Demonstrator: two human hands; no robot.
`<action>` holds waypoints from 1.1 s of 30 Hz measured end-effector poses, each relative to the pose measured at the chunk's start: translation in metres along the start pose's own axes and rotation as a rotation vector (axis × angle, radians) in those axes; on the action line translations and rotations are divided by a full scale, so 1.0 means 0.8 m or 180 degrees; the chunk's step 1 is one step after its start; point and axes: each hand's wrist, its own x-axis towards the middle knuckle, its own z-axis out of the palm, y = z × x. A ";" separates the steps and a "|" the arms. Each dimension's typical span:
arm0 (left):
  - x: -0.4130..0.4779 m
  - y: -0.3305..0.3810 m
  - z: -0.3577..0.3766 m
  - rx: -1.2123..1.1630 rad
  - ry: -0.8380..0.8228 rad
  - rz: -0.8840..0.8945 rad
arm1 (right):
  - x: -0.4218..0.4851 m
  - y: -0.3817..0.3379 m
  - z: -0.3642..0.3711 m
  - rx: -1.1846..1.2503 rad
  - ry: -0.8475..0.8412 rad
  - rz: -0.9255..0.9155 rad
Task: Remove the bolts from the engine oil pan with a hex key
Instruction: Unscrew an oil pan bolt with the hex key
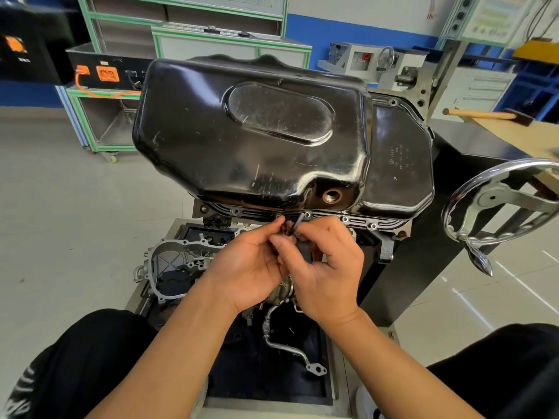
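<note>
The black, scratched engine oil pan fills the middle of the view, bottom up on an engine stand. Its near flange carries a row of bolt holes and bolts. Just below the flange's middle, my left hand and my right hand meet, fingertips pinched together on a dark hex key. The key's end points up toward the flange, close to a bolt hole. Whether a bolt sits on the key is hidden by my fingers.
A chrome handwheel of the stand juts out at the right. Below my hands lie an aluminium cover and a metal pipe on a tray. A wooden-handled hammer rests on the right bench. Cabinets stand behind.
</note>
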 end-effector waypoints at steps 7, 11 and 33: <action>0.004 -0.006 0.000 0.0066 0.0147 -0.0063 | -0.003 0.007 0.004 -0.0110 0.0130 -0.0200; 0.005 -0.009 0.005 0.0294 0.0337 0.0089 | -0.005 0.016 0.003 -0.0490 -0.0015 -0.0453; 0.010 -0.008 -0.001 0.0040 0.0358 0.0114 | -0.010 0.020 0.008 -0.0323 -0.0409 -0.0572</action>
